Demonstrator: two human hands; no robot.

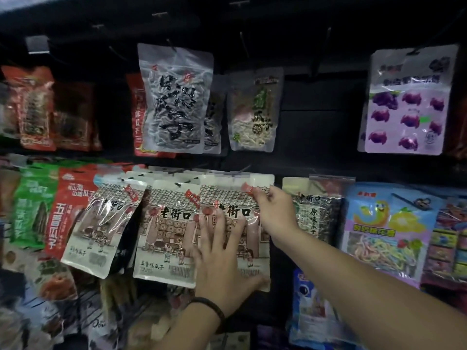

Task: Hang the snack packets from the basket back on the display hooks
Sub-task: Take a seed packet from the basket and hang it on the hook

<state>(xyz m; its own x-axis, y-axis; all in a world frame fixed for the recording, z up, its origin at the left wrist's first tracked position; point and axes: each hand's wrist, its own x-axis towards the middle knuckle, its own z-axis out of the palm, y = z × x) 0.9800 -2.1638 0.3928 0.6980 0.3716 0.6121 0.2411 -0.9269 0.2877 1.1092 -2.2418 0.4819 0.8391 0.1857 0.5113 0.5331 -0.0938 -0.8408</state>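
While L hand [222,251] presses flat-fingered, R hand [275,210] pinches glossy rectangular pkt [235,192].

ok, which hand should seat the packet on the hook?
Probably right: the right hand pinches the top edge of the packet near the hook; the left hand only presses flat lower down.

Covered, cropped, blurred
Lower front of the seed packet [227,195] under the left hand [222,251], top right corner inside the right hand [275,213]; print on the purple packet [409,104] too blurred to read; lower-left packets [50,286] smeared.
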